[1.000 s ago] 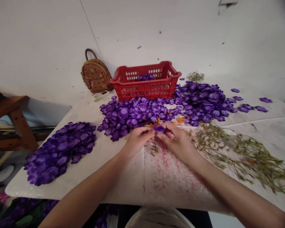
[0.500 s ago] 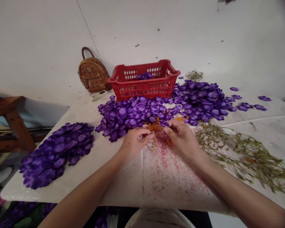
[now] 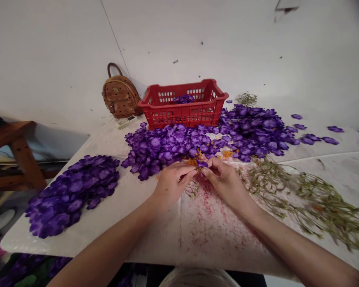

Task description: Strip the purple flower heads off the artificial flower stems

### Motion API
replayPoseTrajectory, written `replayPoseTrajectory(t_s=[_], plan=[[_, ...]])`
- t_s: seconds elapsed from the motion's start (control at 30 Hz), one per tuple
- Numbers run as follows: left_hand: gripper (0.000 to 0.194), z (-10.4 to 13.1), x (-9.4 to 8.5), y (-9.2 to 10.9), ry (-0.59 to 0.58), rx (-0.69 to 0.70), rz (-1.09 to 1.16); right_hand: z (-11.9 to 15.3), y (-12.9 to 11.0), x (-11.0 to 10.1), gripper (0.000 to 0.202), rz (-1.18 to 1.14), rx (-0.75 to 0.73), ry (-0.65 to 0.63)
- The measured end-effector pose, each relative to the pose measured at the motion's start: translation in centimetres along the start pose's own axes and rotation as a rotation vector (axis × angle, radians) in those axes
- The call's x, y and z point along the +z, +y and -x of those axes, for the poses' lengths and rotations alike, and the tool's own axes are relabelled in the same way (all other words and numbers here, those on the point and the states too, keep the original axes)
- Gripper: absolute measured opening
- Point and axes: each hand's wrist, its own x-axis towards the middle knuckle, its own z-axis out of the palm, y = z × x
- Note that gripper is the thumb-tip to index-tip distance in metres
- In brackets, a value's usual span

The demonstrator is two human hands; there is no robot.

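Between the fingertips of my right hand is a purple artificial flower petal piece. My left hand pinches a thin green plastic stem, whose ends hang below the fingers. Both hands meet over the table, fingertips almost touching. Small orange flower centres show just beyond the left fingertips. Exactly how petal and stem join is hidden by the fingers. A broad heap of purple petals lies right behind my hands.
A red plastic crate holding some petals stands at the back, beside a brown backpack and a remote control. More petals are piled at left. Tangled green stems spread at right on the white table.
My hands have come together, and the right one has brought the purple petal piece to the left fingertips. The whole view has shifted slightly.
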Motion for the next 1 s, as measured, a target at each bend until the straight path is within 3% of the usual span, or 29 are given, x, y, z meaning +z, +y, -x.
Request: replayPoseTrajectory(t_s=[0.33,0.6,0.7,0.83,1.0], plan=[[0.027,0.1,-0.1,0.0,-0.060,0.081,-0.177,0.1,-0.1,0.5,0.022,0.027,0.003,-0.010],[0.024,0.6,-0.1,0.2,-0.122,0.311,-0.480,-0.5,0.8,-0.1,0.025,-0.084,0.065,-0.194],[0.025,0.7,0.0,0.2,-0.136,0.348,-0.500,-0.8,1.0,-0.5,0.025,-0.135,0.079,-0.271],[0.025,0.2,-0.2,0.3,-0.147,0.217,-0.322,-1.0,0.7,-0.6,0.026,-0.139,0.057,-0.247],[0.019,-0.2,-0.2,0.3,-0.049,0.018,-0.116,-0.9,0.7,-0.5,0.025,-0.110,0.018,-0.160]])
